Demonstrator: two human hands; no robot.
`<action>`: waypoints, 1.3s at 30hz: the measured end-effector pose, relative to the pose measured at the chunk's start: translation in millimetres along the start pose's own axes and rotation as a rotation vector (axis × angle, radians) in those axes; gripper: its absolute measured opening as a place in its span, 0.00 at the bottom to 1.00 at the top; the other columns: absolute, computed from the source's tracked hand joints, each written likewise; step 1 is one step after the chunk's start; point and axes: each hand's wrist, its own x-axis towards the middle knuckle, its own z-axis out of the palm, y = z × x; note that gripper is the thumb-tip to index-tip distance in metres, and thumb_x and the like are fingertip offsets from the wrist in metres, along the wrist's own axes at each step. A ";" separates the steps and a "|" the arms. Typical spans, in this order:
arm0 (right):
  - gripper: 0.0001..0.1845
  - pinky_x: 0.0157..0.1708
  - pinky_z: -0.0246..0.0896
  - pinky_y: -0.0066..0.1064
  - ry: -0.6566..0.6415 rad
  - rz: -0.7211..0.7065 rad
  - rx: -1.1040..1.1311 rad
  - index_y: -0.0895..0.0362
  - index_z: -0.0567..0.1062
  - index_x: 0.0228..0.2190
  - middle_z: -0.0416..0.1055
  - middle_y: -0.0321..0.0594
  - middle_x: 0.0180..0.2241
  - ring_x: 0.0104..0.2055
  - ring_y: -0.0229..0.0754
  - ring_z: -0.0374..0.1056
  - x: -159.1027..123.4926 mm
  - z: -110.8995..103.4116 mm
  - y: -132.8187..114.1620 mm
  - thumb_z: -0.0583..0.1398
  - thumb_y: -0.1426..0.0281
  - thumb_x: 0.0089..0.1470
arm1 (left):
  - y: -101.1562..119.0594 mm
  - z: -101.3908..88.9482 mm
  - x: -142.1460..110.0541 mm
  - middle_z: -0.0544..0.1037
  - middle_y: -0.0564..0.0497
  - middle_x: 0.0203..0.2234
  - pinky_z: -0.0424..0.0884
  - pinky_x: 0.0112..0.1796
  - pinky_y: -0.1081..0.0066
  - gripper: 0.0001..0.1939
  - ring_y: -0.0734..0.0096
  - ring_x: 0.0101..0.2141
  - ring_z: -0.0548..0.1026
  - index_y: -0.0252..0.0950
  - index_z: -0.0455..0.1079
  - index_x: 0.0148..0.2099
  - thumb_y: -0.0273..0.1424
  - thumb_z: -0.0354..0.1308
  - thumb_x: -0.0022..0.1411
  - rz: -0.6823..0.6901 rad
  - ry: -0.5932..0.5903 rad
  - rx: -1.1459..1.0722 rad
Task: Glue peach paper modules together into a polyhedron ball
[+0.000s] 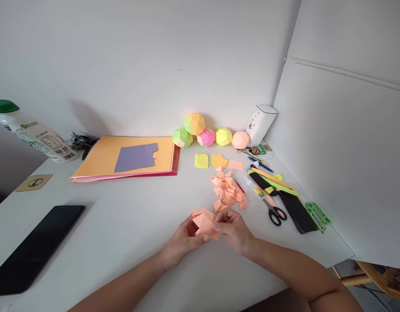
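cradling a peach paper shape (203,222) over the near middle of the counter (138,225), the left hand (184,237) grasps its left side in the fingers, while the right hand (234,230) pinches its right edge between fingers; folded peach papers (229,196) lie just beyond, left of the scissors (271,208)

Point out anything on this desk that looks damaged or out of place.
The purple sheet on the orange paper looks odd: its right edge is stepped and notched, perhaps where pieces were cut away. I see nothing spilled.
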 end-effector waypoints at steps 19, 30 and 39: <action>0.07 0.33 0.64 0.29 -0.039 -0.396 -0.736 0.56 0.75 0.33 0.73 0.38 0.29 0.33 0.38 0.68 -14.8 4.1 -4.9 0.57 0.68 0.55 | -6.4 3.1 -2.5 0.78 0.50 0.31 0.68 0.38 0.67 0.13 0.66 0.34 0.73 0.36 0.72 0.40 0.34 0.64 0.52 -0.067 0.186 -0.015; 0.08 0.32 0.61 0.29 -0.091 -0.767 -1.129 0.57 0.72 0.32 0.70 0.38 0.26 0.29 0.38 0.64 -3.2 -9.6 -27.1 0.53 0.72 0.57 | -5.4 -0.4 -4.7 0.75 0.50 0.28 0.66 0.35 0.68 0.09 0.67 0.31 0.71 0.35 0.73 0.34 0.36 0.62 0.53 -0.101 0.131 0.002; 0.22 0.41 0.59 0.41 0.592 -0.352 -1.968 0.67 0.67 0.46 0.67 0.57 0.41 0.43 0.55 0.63 39.1 -88.5 -70.3 0.59 0.73 0.48 | 1.1 -1.1 -3.7 0.72 0.49 0.25 0.66 0.32 0.67 0.13 0.66 0.28 0.70 0.34 0.71 0.30 0.40 0.62 0.51 -0.140 0.127 0.016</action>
